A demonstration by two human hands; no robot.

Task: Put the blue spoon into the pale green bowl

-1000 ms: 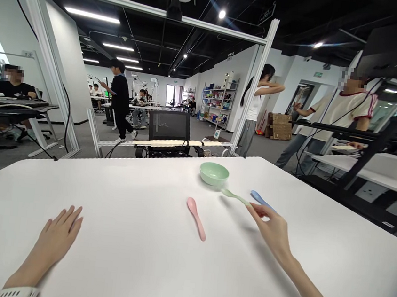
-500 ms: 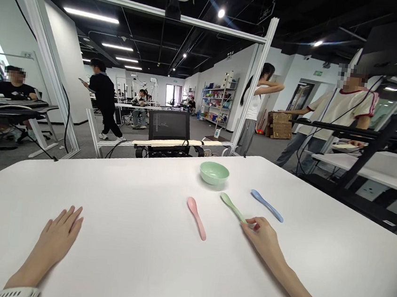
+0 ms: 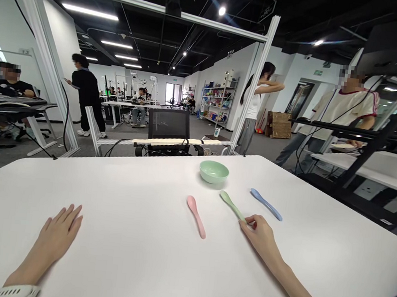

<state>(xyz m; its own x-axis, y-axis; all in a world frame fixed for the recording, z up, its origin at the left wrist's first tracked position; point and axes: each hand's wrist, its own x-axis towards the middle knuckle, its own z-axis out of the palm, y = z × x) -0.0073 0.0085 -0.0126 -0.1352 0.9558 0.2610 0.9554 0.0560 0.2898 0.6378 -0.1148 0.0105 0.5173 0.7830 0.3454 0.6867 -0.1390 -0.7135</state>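
A white table (image 3: 116, 192) fills the lower view. On it sit a pale green bowl (image 3: 213, 172) and, nearer me, a pink spoon (image 3: 196, 217). A green spoon (image 3: 231, 205) lies to the right of the pink one, with a blue spoon (image 3: 266, 204) beyond it. My right hand (image 3: 262, 238) has curled fingers around the handle end of the green spoon. My left hand (image 3: 56, 233) rests flat on the table, touching nothing else, with a white band (image 3: 16, 291) on its wrist.
A white metal frame (image 3: 258, 79) rises behind the table, with a black office chair (image 3: 168, 126) beyond it. A black rack (image 3: 373, 134) stands at the right. Several people stand or sit farther off, and shelves (image 3: 221, 99) line the far wall.
The green spoon has come down from its raised position and lies on the table. My right hand has drawn back toward me, uncovering the blue spoon. A person in black has walked left.
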